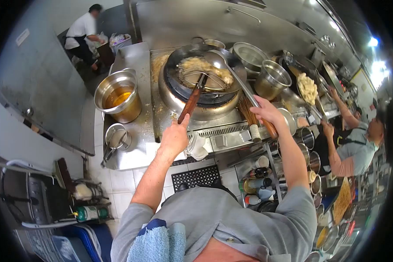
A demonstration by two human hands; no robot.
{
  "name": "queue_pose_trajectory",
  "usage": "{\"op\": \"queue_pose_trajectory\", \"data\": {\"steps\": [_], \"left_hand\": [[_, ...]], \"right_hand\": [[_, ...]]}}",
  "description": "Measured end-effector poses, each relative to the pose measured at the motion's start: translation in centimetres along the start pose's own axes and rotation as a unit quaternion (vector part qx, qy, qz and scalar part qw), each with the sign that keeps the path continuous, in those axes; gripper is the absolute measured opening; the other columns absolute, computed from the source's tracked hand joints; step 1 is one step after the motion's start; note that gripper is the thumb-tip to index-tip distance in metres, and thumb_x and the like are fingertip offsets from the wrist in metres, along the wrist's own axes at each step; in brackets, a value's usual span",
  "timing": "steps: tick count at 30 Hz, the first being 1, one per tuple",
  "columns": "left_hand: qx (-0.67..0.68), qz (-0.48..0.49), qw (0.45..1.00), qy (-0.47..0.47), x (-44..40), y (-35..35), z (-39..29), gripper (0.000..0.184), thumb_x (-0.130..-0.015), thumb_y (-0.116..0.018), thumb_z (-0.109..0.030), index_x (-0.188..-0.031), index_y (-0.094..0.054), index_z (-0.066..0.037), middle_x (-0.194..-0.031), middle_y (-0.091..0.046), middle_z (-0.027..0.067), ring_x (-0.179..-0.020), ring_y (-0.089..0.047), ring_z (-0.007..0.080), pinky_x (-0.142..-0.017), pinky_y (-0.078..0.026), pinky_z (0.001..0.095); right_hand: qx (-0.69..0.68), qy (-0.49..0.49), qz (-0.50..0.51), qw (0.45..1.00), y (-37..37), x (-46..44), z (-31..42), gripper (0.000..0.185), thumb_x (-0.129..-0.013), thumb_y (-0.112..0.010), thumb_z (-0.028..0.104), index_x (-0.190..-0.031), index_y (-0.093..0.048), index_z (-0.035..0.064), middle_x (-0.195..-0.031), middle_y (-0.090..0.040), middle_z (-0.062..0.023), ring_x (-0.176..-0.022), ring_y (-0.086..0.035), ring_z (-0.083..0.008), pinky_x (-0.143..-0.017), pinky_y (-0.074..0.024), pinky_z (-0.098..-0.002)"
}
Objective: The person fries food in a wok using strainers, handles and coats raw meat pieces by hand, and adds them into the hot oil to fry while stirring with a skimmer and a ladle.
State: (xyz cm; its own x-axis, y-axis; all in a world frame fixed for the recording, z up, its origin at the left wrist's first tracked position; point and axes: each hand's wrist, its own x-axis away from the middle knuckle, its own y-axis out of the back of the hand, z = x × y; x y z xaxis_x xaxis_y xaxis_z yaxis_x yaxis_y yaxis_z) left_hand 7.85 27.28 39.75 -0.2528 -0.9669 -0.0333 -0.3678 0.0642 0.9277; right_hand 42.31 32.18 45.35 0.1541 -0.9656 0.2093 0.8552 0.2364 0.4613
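My left hand grips the wooden handle of a strainer. The strainer's round head lies in a large wok, where frying food sits in bubbling oil. In my right hand is a long-handled ladle, held near its wooden end. The ladle's bowl is over the far part of the wok, above the strainer. Both hands are closed around their handles. A bamboo wok brush leans by the stove, near my right hand.
Left of the wok stand a pot of oil and a small metal pot. Metal pots stand to the right. A co-worker there holds a skimmer of pale food. Another person bends at the far left.
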Motion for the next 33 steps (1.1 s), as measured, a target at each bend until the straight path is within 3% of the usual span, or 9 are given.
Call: {"op": "queue_pose_trajectory", "data": {"steps": [5, 8, 13, 16, 22, 26, 29, 30, 33], "left_hand": [[-0.017, 0.002, 1.000, 0.008, 0.8, 0.2, -0.5, 0.057, -0.083, -0.051, -0.008, -0.138, -0.039, -0.016, -0.107, -0.056, 0.0264, -0.082, -0.063, 0.0410, -0.074, -0.052, 0.0470], [-0.020, 0.014, 1.000, 0.015, 1.2, 1.1, -0.5, 0.058, -0.084, -0.050, -0.008, -0.139, -0.036, -0.017, -0.109, -0.055, 0.0279, -0.083, -0.063, 0.0413, -0.074, -0.052, 0.0466], [-0.037, -0.005, 0.999, 0.021, 1.4, -0.2, 0.4, 0.057, -0.086, -0.051, -0.011, -0.140, -0.035, -0.019, -0.113, -0.053, 0.0283, -0.087, -0.061, 0.0411, -0.077, -0.051, 0.0458], [-0.021, -0.008, 0.999, 0.029, 1.5, -0.6, -0.4, 0.055, -0.087, -0.050, -0.011, -0.140, -0.036, -0.018, -0.113, -0.053, 0.0280, -0.086, -0.061, 0.0415, -0.077, -0.051, 0.0459], [-0.018, -0.002, 0.999, 0.047, 1.5, -0.1, -1.6, 0.054, -0.087, -0.050, -0.010, -0.138, -0.038, -0.018, -0.113, -0.054, 0.0282, -0.090, -0.060, 0.0418, -0.078, -0.050, 0.0460], [-0.036, -0.033, 0.999, 0.024, 1.5, -0.7, -1.3, 0.059, -0.082, -0.051, -0.007, -0.138, -0.039, -0.019, -0.116, -0.053, 0.0275, -0.084, -0.063, 0.0394, -0.074, -0.052, 0.0449], [-0.029, -0.026, 0.999, 0.027, 1.3, -1.0, -1.3, 0.059, -0.082, -0.052, -0.007, -0.138, -0.040, -0.019, -0.115, -0.053, 0.0274, -0.084, -0.063, 0.0394, -0.074, -0.052, 0.0453], [-0.029, -0.019, 0.999, 0.035, 1.3, -0.8, -1.5, 0.057, -0.083, -0.052, -0.008, -0.138, -0.039, -0.019, -0.113, -0.054, 0.0266, -0.085, -0.062, 0.0397, -0.075, -0.052, 0.0459], [-0.032, -0.011, 0.999, 0.042, 1.3, -0.5, -2.0, 0.055, -0.085, -0.051, -0.010, -0.138, -0.039, -0.018, -0.110, -0.054, 0.0260, -0.086, -0.061, 0.0401, -0.076, -0.051, 0.0466]], "right_hand": [[-0.001, -0.045, 0.060, 0.997, 0.9, -4.2, -3.5, 0.045, -0.084, -0.059, 0.007, -0.127, -0.045, 0.0035, -0.069, -0.050, -0.0022, -0.048, -0.045, -0.0082, -0.040, -0.0400, -0.0252], [0.029, -0.023, 0.008, 0.999, 1.5, -4.7, -3.9, 0.050, -0.083, -0.061, 0.009, -0.129, -0.042, 0.0010, -0.073, -0.051, -0.0037, -0.050, -0.047, -0.0084, -0.041, -0.0406, -0.0250], [0.028, -0.021, 0.028, 0.999, 5.0, 2.0, -0.8, 0.057, -0.084, -0.061, 0.012, -0.134, -0.037, 0.0004, -0.072, -0.049, -0.0031, -0.050, -0.047, -0.0096, -0.040, -0.0406, -0.0259], [0.065, -0.030, 0.040, 0.997, 6.0, 2.5, -2.6, 0.054, -0.085, -0.060, 0.011, -0.133, -0.038, -0.0003, -0.069, -0.049, -0.0032, -0.049, -0.047, -0.0095, -0.039, -0.0405, -0.0265], [-0.003, -0.001, -0.013, 1.000, 4.4, -5.7, -4.3, 0.053, -0.085, -0.059, 0.010, -0.132, -0.038, 0.0011, -0.059, -0.048, -0.0030, -0.044, -0.046, -0.0112, -0.039, -0.0409, -0.0271], [0.023, 0.026, -0.037, 0.999, 5.6, -9.6, -3.4, 0.052, -0.084, -0.060, 0.009, -0.131, -0.040, -0.0011, -0.064, -0.052, -0.0053, -0.046, -0.047, -0.0111, -0.040, -0.0415, -0.0273], [0.037, 0.016, -0.068, 0.997, 5.8, -12.9, -4.8, 0.045, -0.084, -0.060, 0.009, -0.125, -0.044, -0.0027, -0.066, -0.052, -0.0057, -0.049, -0.048, -0.0108, -0.041, -0.0417, -0.0266], [0.010, 0.018, -0.037, 0.999, 5.9, -12.9, -4.6, 0.030, -0.084, -0.060, 0.009, -0.110, -0.049, -0.0028, -0.065, -0.051, -0.0046, -0.050, -0.048, -0.0104, -0.042, -0.0416, -0.0258], [-0.003, -0.020, 0.020, 1.000, 5.6, -12.4, -4.3, 0.018, -0.085, -0.059, 0.009, -0.096, -0.049, -0.0003, -0.064, -0.049, -0.0032, -0.051, -0.048, -0.0098, -0.042, -0.0415, -0.0253]]}}
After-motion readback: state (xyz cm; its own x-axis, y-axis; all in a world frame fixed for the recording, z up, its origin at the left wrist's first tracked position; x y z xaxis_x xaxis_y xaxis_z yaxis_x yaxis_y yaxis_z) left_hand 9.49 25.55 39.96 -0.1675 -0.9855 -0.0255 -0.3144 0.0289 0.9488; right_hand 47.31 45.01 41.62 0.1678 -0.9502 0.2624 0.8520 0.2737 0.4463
